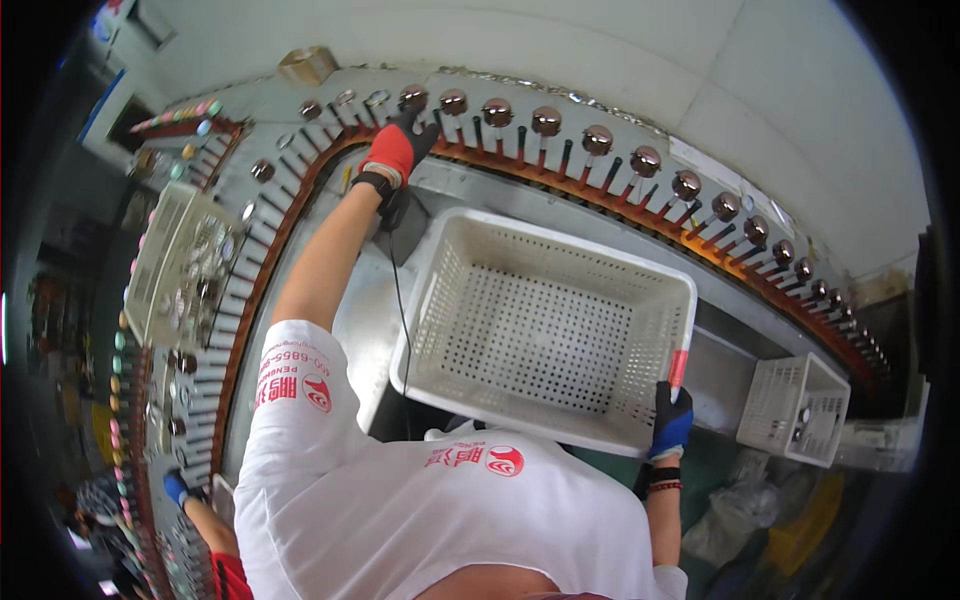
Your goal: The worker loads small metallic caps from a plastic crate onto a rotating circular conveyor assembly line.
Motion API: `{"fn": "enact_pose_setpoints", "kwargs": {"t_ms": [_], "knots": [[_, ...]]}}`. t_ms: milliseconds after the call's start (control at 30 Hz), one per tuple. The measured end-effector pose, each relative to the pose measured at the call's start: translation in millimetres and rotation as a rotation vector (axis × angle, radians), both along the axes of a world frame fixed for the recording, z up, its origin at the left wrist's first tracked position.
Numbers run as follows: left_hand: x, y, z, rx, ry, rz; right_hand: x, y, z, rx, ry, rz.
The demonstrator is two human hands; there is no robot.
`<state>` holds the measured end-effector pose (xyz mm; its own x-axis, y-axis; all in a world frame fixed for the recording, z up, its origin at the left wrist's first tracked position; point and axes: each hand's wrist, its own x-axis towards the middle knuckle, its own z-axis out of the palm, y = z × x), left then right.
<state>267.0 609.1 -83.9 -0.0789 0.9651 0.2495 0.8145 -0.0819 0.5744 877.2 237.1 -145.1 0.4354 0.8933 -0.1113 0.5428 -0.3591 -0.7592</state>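
My left hand, in a red and black glove, reaches to the line of posts at the back. Its fingers are spread, and the fingertips are at or just under a shiny copper-coloured round cup; whether they touch it I cannot tell. My right hand, in a blue and black glove, is closed on the right rim of a white plastic crate. The crate sits in front of my body, its perforated floor bare. More copper-coloured cups stand on posts to the right, with dark upright posts between them.
A curved rail carries the posts around the bench. At left, a crate of shiny metal parts sits over the posts. A smaller white crate stands at right. A co-worker's blue-gloved hand shows at lower left. A cable hangs from my left wrist.
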Motion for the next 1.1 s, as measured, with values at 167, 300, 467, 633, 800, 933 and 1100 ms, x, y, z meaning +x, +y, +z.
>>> {"fn": "enact_pose_setpoints", "kwargs": {"t_ms": [167,300,467,633,800,933,1100], "knots": [[2.1,106.5,-11.3,0.142,0.397,-0.052,-3.0,20.9,-1.2,-0.003,-0.07,-0.07],[-84.4,143.7,-24.7,-0.184,0.401,-0.206,-5.0,40.2,-4.4,-0.037,-0.068,-0.006],[-88.8,105.1,-18.0,-0.165,0.454,0.037,-9.6,32.7,-19.1,0.03,-0.119,-0.068],[-153.3,41.5,-10.1,-0.132,0.518,0.189,-5.7,36.1,-12.6,-0.003,-0.117,0.0],[-217.6,62.7,-18.0,-0.413,0.252,0.278,3.3,30.5,-22.1,-0.065,-0.019,0.072],[-212.8,24.4,1.0,-0.208,0.381,0.359,-83.5,132.2,71.4,0.298,-0.488,0.341],[-134.3,-60.4,9.5,0.272,0.367,0.081,-278.0,303.3,156.3,0.598,-0.389,0.913]]}}
